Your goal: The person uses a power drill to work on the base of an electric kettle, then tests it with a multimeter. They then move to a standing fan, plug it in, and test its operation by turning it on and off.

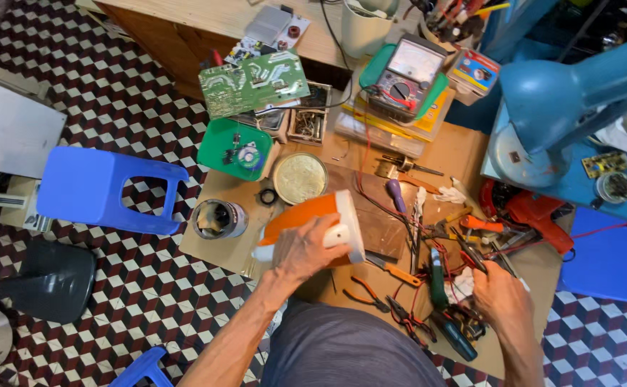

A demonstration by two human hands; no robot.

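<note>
Low wooden table (464, 154) carrying an orange-and-white appliance (313, 222), long axis running left-near to right-far, gripped on top by the left hand (306, 251); right hand (496, 294), well to the right, closed among tools (428, 265), its hold unclear.

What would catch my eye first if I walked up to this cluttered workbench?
Probably the orange and white appliance at the centre, gripped from above by the left hand. The right hand reaches into a tangle of pliers, screwdrivers and wires at the lower right. Further back lie a green circuit board and an analog multimeter, with a big blue desk lamp at the right.
</note>
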